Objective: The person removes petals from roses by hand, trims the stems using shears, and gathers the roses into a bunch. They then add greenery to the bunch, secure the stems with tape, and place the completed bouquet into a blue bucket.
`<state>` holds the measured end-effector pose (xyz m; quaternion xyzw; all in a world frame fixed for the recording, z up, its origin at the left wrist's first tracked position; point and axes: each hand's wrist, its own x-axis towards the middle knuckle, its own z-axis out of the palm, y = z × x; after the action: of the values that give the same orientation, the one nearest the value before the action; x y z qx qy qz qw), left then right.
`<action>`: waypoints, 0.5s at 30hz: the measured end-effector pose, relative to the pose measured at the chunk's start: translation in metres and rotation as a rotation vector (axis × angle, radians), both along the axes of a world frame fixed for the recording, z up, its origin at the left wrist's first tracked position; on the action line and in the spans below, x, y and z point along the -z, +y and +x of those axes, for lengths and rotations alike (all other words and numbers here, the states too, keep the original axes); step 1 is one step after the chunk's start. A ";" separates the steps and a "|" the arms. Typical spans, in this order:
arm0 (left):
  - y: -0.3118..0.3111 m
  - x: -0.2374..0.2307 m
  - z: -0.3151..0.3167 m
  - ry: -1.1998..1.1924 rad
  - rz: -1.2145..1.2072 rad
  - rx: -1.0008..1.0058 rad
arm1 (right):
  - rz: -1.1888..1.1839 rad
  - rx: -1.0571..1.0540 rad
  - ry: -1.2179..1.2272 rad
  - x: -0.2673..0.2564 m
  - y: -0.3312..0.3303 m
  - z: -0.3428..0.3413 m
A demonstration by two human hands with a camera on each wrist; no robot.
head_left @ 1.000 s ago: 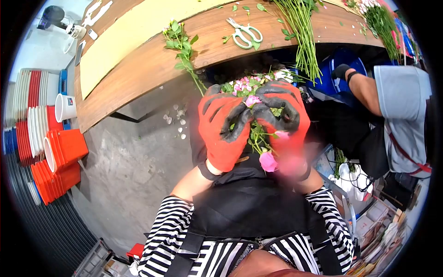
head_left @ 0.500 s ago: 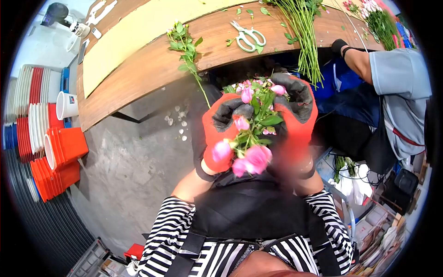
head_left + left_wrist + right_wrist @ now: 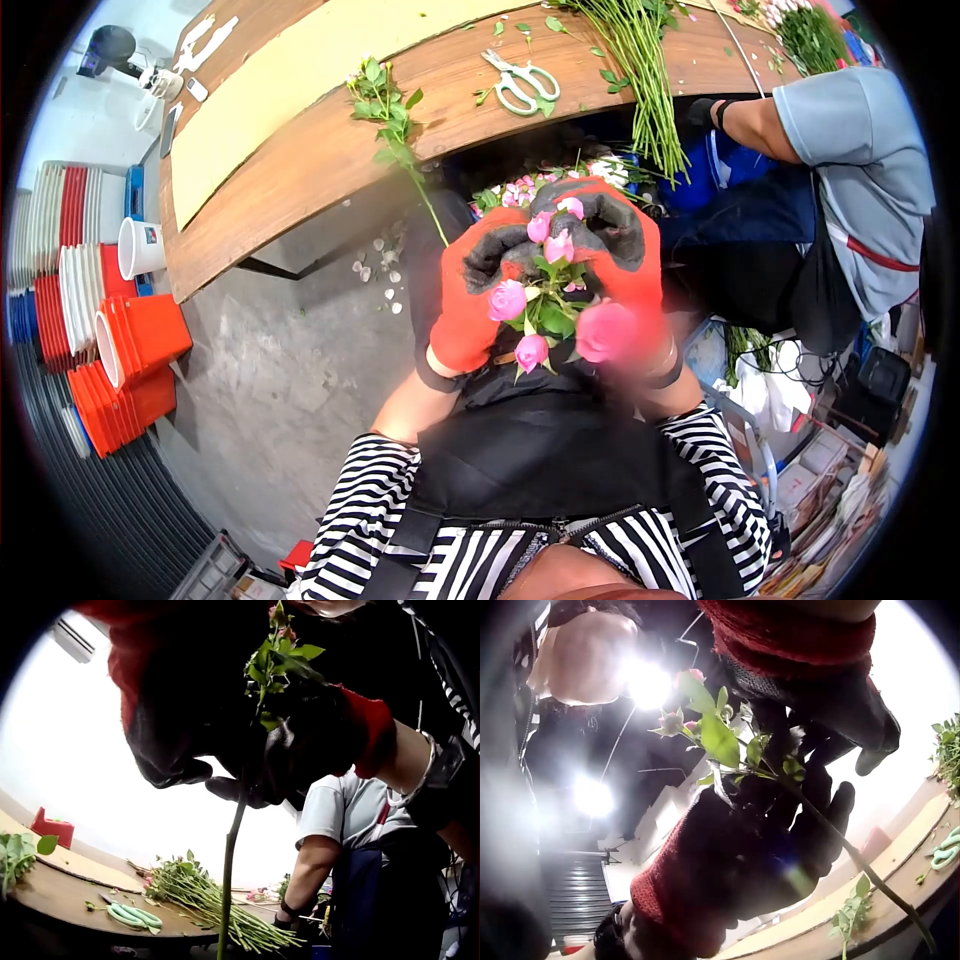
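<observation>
In the head view, a spray of pink roses (image 3: 507, 300) is between my two gloved hands, several blooms facing me above green leaves. My left hand (image 3: 478, 285), in a red glove with dark palm, curls its fingers round the stem just under the flowers. Opposite it, my right hand (image 3: 622, 245) also holds the stem, its bent fingers beside the upper blooms. The right wrist view shows the bare lower stem (image 3: 855, 859) slanting down from between the gloves. Fingertips are partly hidden behind flowers and leaves.
On the wooden table (image 3: 310, 170) lie green-handled scissors (image 3: 522, 82), a leafy sprig (image 3: 385, 110) and a bundle of long stems (image 3: 640, 90) overhanging the edge. Petals heap below the table. Another person (image 3: 850, 130) is at the right; orange bins (image 3: 145, 335) stand left.
The spray has turned between my hands, so different blooms face me. My hands parted around it, then came closer together again. The other person's arm reached to the table, then drew lower.
</observation>
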<state>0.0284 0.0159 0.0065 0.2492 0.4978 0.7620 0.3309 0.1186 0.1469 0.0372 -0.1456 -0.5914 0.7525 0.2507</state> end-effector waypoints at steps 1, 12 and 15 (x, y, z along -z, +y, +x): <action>0.000 0.007 0.000 -0.016 0.034 0.017 | -0.097 0.015 -0.011 -0.002 -0.004 0.001; 0.000 0.013 -0.014 -0.310 0.106 0.104 | -0.158 0.099 -0.068 0.012 0.013 -0.003; 0.002 0.034 -0.016 -0.403 0.028 -0.031 | -0.133 0.187 0.039 0.013 0.018 -0.008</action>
<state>0.0125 0.0181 -0.0279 0.0886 0.4148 0.8083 0.4083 0.1109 0.1651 0.0244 -0.2017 -0.5190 0.7661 0.3210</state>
